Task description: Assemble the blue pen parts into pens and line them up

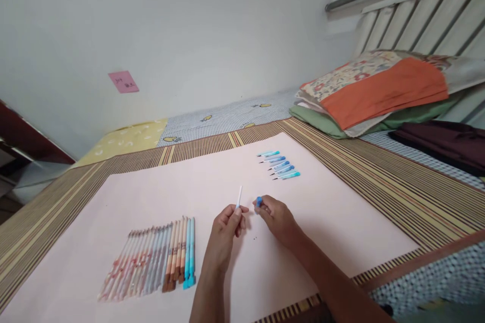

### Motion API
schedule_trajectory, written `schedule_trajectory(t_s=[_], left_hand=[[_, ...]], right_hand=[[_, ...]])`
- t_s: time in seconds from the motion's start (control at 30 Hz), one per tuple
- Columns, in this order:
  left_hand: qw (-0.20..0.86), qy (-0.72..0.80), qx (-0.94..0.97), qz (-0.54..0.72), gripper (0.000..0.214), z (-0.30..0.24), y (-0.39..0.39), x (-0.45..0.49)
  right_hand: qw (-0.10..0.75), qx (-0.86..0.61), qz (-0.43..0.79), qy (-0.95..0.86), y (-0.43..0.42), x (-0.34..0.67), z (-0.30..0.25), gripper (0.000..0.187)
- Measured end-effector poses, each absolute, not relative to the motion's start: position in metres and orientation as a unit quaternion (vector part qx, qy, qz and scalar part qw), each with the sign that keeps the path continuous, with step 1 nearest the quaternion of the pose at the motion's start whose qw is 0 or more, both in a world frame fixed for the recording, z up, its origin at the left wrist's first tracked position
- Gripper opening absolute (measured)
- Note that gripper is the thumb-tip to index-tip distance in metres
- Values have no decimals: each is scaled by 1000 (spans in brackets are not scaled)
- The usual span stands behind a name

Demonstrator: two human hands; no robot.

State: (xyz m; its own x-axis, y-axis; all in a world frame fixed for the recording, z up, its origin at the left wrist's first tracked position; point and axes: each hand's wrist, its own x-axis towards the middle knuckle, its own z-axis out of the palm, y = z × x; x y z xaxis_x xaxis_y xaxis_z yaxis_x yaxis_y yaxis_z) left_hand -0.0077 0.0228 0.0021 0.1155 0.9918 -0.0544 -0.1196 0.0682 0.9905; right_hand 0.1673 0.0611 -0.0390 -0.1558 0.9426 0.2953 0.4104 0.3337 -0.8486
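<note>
A pale pink sheet [189, 186] is spread over a striped mat [197, 154], perhaps so that small things can be picked out against a plain ground; above the middle of the sheet, a slender white stick [240, 196] is pinched between thumb and fingers of the left hand [227, 222], its free length pointed upward, seemingly so that its end is left exposed; just beside it, over the same sheet, a small blue piece [258, 202] is gripped in the fingertips of the right hand [278, 217], apart from the stick; tiny dark specks [255, 238] are seen on the sheet below; at the sheet's left, pens [191, 247] are laid side by side, apparently grouped by colour; towards its far right corner, slim blue-ended pieces [280, 165] are ranged with dark tips all leftward, as if kept from mixing with the pens.
</note>
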Motion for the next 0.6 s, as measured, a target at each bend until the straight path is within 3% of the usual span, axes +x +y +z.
schedule_trajectory(t_s=[0.13,0.23,0.47,0.6], left_hand=[[581,447,485,477,36,2,23,-5],[575,453,496,467,35,0,23,-4],[572,462,488,470,34,1,23,-4],[579,462,484,466,34,2,23,-2]], right_hand=[[467,-473,450,-596,62,169,-36,21],[457,-472,463,-595,63,170,-34,21],[386,-591,148,-692,80,221,-28,23],[408,-655,109,-627,96,260,-27,21]])
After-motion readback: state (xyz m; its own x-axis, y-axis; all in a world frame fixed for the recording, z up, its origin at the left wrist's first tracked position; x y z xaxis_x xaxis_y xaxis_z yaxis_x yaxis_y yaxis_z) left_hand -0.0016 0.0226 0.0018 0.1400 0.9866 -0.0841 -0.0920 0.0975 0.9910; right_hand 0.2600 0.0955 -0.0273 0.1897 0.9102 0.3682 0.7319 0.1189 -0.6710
